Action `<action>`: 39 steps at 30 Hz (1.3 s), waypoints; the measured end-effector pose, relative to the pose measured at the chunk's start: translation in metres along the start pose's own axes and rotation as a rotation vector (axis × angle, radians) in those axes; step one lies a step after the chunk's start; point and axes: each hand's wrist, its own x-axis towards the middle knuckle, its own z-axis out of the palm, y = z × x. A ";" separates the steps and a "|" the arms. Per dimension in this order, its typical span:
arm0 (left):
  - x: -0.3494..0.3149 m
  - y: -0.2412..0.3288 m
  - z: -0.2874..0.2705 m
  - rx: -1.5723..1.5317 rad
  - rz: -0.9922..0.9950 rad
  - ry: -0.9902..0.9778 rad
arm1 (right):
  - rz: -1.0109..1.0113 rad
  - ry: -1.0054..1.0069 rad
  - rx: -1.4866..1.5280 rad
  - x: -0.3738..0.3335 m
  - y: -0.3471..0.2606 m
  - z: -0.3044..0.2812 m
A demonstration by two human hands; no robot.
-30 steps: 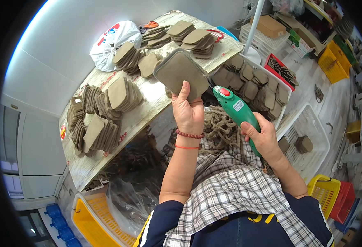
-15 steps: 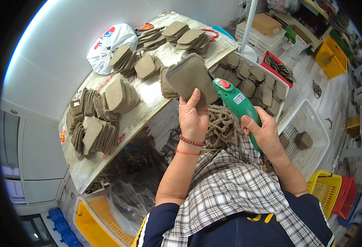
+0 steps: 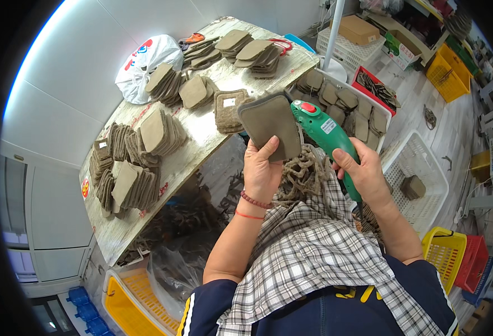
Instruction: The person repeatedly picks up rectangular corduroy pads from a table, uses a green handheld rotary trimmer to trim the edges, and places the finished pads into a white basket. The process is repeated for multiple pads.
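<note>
My left hand (image 3: 262,175) grips a brown rounded-rectangular fabric pad (image 3: 270,120) by its lower edge, thumb across the front. The pad is tilted, with its broad face showing and a darker layer along the top edge. My right hand (image 3: 364,173) is wrapped round the body of a green handheld electric cutter (image 3: 326,134) with a red button on top. The cutter's head is at the pad's upper right edge; its blade is too small to make out. Curly brown trimmed strips (image 3: 302,173) lie on the checked apron (image 3: 308,246) below my hands.
Stacks of similar pads (image 3: 162,131) and a white plastic bag (image 3: 147,67) are on the worn table (image 3: 201,151). A pad with a white label (image 3: 229,115) lies near its edge. A white crate of pads (image 3: 369,95) and a white basket (image 3: 426,190) stand at right, a yellow basket (image 3: 134,297) lower left.
The pad in my left hand has moved a little right and down, turning slightly. The cutter has stayed at its right side. The labelled pad on the table now shows more fully.
</note>
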 end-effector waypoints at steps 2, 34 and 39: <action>-0.001 0.004 -0.007 0.054 -0.034 -0.028 | 0.023 -0.016 0.006 0.000 0.000 -0.005; -0.003 0.059 -0.023 0.663 -0.397 -0.133 | 0.008 -0.114 -0.248 -0.015 0.030 -0.024; -0.002 0.069 -0.023 0.853 -0.443 -0.211 | 0.113 -0.172 -0.159 -0.008 0.030 -0.025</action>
